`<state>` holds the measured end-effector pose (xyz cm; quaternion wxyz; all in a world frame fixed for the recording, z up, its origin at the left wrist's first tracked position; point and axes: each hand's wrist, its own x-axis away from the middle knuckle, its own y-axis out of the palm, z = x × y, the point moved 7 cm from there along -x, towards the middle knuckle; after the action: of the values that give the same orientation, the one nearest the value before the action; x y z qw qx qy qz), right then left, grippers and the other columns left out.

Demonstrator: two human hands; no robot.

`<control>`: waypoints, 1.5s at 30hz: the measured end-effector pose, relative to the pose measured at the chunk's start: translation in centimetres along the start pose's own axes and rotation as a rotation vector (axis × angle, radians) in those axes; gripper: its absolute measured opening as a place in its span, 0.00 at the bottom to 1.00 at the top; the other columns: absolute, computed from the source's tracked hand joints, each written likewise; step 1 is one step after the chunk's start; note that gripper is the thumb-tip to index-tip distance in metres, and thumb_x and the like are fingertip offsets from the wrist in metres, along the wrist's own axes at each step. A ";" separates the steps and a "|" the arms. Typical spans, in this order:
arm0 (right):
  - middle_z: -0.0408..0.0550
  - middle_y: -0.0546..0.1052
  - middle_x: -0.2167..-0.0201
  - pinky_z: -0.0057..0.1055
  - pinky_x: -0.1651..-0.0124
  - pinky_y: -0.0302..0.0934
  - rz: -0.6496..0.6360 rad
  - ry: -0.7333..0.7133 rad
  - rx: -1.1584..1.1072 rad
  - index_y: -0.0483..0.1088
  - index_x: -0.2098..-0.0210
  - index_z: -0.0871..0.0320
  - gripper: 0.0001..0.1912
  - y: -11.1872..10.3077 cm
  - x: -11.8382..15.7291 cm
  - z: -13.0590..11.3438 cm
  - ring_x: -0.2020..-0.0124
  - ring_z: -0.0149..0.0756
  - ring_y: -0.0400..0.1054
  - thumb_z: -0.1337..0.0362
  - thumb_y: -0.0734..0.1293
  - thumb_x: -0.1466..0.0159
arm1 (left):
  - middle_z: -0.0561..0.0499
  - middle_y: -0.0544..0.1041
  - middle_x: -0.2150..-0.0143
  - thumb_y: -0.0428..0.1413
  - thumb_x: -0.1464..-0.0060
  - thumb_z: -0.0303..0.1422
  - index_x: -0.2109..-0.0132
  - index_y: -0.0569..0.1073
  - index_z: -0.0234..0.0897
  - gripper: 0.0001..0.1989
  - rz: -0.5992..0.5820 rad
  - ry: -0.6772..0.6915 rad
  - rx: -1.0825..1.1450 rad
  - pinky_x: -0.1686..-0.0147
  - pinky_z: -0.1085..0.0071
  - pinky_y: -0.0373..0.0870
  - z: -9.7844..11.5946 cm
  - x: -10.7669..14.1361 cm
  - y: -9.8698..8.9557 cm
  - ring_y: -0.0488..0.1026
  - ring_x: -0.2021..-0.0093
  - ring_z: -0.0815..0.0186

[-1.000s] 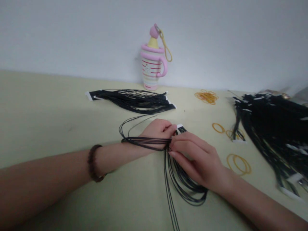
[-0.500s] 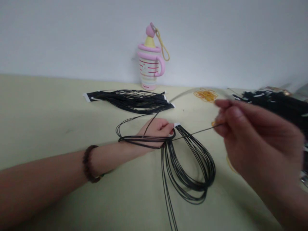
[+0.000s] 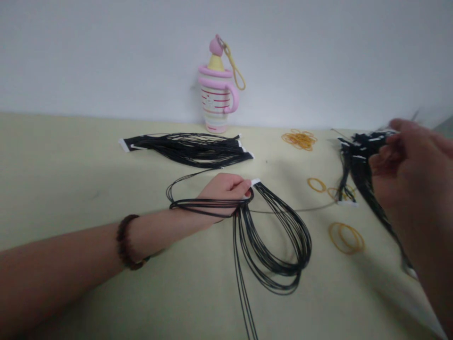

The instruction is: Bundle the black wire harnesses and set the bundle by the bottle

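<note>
My left hand [image 3: 226, 188], reaching in from the left, is closed around a bundle of thin black cords [image 3: 302, 255] near its white end tab [image 3: 255, 182]. Part of the bundle hangs in a loop to the right of the fist; a few strands run down past the frame's lower edge. Other turns of cord lie across the back of this hand and wrist. Raised at the right is my right hand [image 3: 406, 160], smeared by motion, its fingers drawn together. A single thin strand runs from the left fist towards it, and a blurred dark tip shows above its fingers.
Behind my left hand lies another black cord bundle [image 3: 191, 148] with white ends. A pink and white cup [image 3: 216, 101] stands against the wall. Yellow rubber bands [image 3: 300, 140] lie heaped at the back, with loose bands [image 3: 347, 237] nearer. A pile of black cords [image 3: 364, 151] sits at right.
My right hand has moved right and slightly up, away from the left fist, drawing the thin strand out. Rubber bands it covered now show. My left hand keeps its grip on the cords.
</note>
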<state>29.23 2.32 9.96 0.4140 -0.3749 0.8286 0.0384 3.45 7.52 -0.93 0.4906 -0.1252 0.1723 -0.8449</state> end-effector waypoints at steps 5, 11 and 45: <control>0.40 0.66 0.84 0.26 0.79 0.51 -0.335 0.164 -0.022 0.73 0.76 0.59 0.07 6.6 6.5 -3.6 0.82 0.26 0.57 0.63 0.67 0.43 | 0.57 0.57 0.81 0.47 0.45 0.41 0.77 0.62 0.35 0.17 0.015 -0.001 0.030 0.82 0.75 0.47 -0.1 0.0 -0.2 0.53 0.81 0.74; 0.39 0.63 0.84 0.24 0.75 0.49 -0.809 -0.076 0.171 0.65 0.81 0.61 0.14 10.7 11.3 -5.5 0.80 0.24 0.57 0.68 0.61 0.40 | 0.56 0.60 0.80 0.46 0.44 0.39 0.77 0.64 0.33 0.17 0.022 0.067 -0.111 0.78 0.74 0.49 0.4 -0.1 -0.4 0.56 0.78 0.73; 0.38 0.60 0.83 0.24 0.75 0.45 -0.812 -0.048 0.215 0.61 0.79 0.60 0.14 11.1 11.7 -4.7 0.81 0.24 0.53 0.67 0.59 0.37 | 0.55 0.65 0.79 0.45 0.44 0.37 0.72 0.71 0.31 0.17 -0.038 0.151 -0.276 0.76 0.75 0.53 1.0 -0.1 0.1 0.61 0.76 0.72</control>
<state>14.42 1.60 1.91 0.4514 -0.6245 0.6032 -0.2058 3.93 7.35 -0.11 0.4381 -0.1310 0.3209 -0.8294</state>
